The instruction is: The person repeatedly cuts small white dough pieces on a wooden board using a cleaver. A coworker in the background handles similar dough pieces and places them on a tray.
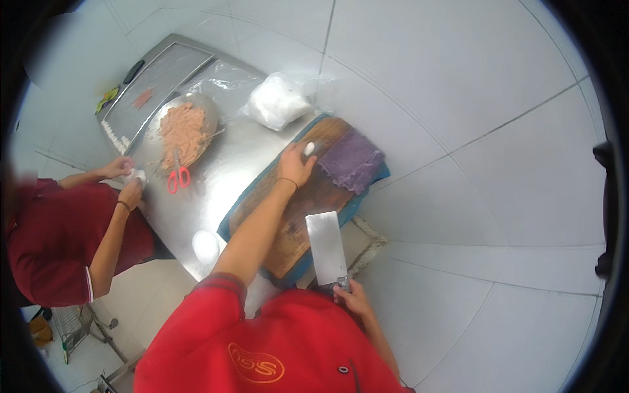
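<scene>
My left hand [293, 165] reaches over the wooden cutting board [300, 216], with a small white piece [309, 149] between its thumb and fingers. What the piece is made of cannot be told. A folded purple cloth [351, 159] lies on the board just beyond my fingertips. In my right hand [353, 297], close to my body, is the handle of a cleaver [326, 248]. Its broad rectangular blade points away from me, over the board's near right edge. Under the board is a blue cloth [356, 204].
The metal table [221, 172] holds a bowl of orange-pink filling [184, 130], red-handled scissors [179, 180], a plastic bag of white material [277, 100] and a white round object [205, 246]. At left, a co-worker's hands [128, 189] hold something white. Tiled wall borders the table.
</scene>
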`<control>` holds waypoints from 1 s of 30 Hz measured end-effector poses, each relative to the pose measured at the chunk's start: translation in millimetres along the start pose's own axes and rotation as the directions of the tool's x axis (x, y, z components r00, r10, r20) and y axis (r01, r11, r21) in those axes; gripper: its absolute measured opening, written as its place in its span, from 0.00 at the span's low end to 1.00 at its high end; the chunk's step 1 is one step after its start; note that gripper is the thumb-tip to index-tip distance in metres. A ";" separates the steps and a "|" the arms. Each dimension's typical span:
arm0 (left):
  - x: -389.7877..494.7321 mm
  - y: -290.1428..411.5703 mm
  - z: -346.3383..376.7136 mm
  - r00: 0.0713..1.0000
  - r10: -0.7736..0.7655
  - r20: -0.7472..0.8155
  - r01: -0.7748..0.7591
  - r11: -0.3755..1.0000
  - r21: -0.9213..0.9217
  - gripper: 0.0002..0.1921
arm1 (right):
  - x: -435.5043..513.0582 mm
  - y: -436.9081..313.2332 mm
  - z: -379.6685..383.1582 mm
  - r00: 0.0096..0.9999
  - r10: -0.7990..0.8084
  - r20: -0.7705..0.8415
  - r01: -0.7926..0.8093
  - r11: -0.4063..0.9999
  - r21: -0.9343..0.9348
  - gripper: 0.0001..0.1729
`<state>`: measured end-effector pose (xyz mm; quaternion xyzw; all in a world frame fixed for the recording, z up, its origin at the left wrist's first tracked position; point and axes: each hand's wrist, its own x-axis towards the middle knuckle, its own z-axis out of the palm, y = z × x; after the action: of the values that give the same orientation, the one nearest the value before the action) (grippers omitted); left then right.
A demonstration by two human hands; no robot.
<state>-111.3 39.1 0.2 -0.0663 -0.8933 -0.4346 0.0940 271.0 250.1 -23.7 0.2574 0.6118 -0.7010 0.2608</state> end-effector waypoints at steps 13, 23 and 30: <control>-107.8 -18.1 -100.2 0.981 -0.192 -0.019 0.192 0.981 -0.006 0.13 | 6.9 -83.5 17.8 0.926 -0.378 0.009 0.337 0.815 -0.471 0.16; -120.1 -35.7 -93.1 0.987 -0.163 -0.001 0.162 0.979 0.126 0.12 | 22.9 -161.7 83.9 0.889 -0.438 0.137 0.339 0.426 -0.838 0.18; -120.5 -32.3 -97.8 0.986 -0.163 0.048 0.154 0.978 0.142 0.11 | 27.5 -154.8 94.1 0.901 -0.411 0.140 0.338 0.461 -0.820 0.21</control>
<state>10.2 -62.3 7.5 -0.0010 -0.9260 -0.3757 0.0370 141.6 173.2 80.8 -0.0099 0.9188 -0.3579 0.1662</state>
